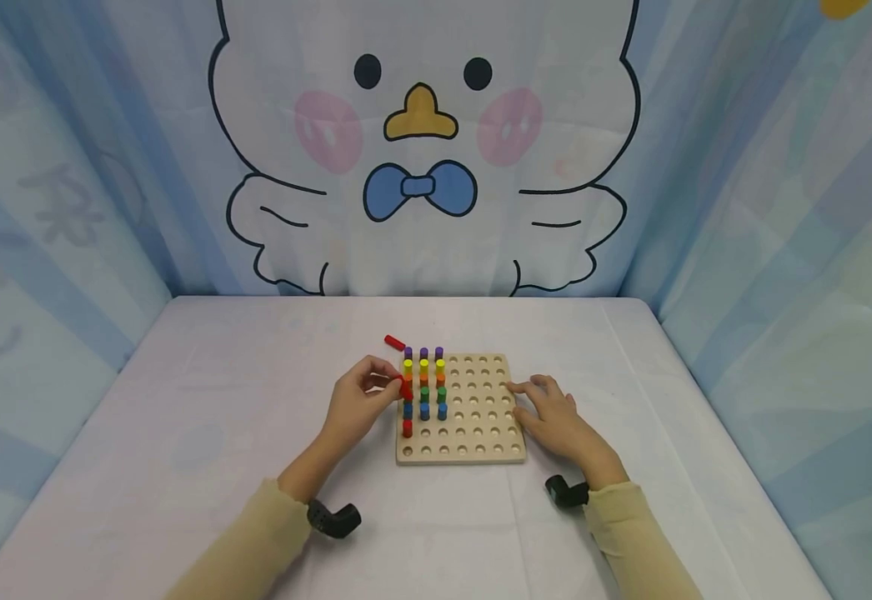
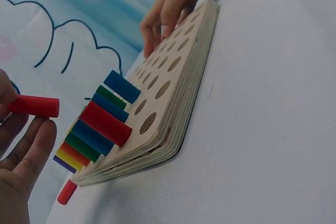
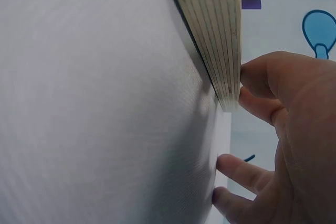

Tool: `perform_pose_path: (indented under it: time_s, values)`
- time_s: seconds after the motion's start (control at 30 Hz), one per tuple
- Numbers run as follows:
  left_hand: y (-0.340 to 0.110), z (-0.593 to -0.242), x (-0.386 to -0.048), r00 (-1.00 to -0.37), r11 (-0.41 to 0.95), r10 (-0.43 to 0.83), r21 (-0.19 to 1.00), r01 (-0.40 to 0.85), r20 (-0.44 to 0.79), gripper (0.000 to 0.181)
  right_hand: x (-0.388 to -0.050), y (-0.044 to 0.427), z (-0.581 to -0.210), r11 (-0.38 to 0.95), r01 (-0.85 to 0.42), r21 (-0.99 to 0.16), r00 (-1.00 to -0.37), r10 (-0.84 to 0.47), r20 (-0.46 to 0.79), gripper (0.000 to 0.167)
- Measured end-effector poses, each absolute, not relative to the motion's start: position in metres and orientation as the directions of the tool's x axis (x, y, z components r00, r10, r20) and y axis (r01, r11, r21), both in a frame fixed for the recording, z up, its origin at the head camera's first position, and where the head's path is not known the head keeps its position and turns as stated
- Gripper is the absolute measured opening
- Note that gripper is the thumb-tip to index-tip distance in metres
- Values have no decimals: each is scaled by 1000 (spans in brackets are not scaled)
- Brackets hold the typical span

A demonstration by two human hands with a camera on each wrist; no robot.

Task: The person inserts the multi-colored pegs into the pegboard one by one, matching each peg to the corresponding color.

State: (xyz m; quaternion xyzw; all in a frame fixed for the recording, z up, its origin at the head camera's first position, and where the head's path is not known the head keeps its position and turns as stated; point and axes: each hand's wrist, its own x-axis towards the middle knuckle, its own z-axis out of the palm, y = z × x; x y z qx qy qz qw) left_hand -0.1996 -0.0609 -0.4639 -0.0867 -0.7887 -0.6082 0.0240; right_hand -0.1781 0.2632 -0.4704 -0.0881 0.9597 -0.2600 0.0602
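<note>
My left hand [image 1: 361, 402] pinches a red peg [image 2: 39, 106] between thumb and fingers, above the left side of a wooden pegboard [image 1: 462, 457]. Purple, yellow, orange, green and blue pegs stand in three columns on that side. One standing red peg [image 1: 408, 428] is nearest me in the leftmost column. Beyond the board's far left corner, a loose red peg [image 1: 394, 342] lies on the cloth. At the board's right edge rests my right hand [image 1: 559, 421], its thumb and a finger touching the wood and other fingertips down on the table, as the right wrist view shows.
A white cloth covers the table [image 1: 256, 375]. The board's right part shows rows of bare holes. Behind hangs a curtain [image 1: 421, 250] printed with a cartoon bird. A black wrist camera [image 1: 334, 519] sits at the left cuff, another camera [image 1: 567, 492] at the right.
</note>
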Motion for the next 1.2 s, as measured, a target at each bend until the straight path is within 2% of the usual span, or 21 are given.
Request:
perform_pose_path:
  time_s: [0.27,0.43,0.7,0.87,1.2]
  values:
    - [-56,-467,-187,-981,245,131,954,171,142,14,-180,264,-472,857,-139,-497,-977,-201,-74,43]
    - [-51,-470,-183,-958,269,192,927,260,213,13,-180,265,-475,851,-143,-505,-977,-202,-65,43]
    - [-48,-473,-178,-901,411,296,810,419,316,14,-183,267,-479,860,-138,-491,-978,-196,-69,44]
    - [-47,-476,-176,-878,460,321,752,473,355,14,-182,267,-479,861,-138,-489,-978,-197,-71,44]
    - [-46,-479,-176,-854,477,366,713,513,369,13,-183,268,-479,864,-136,-484,-978,-195,-72,44]
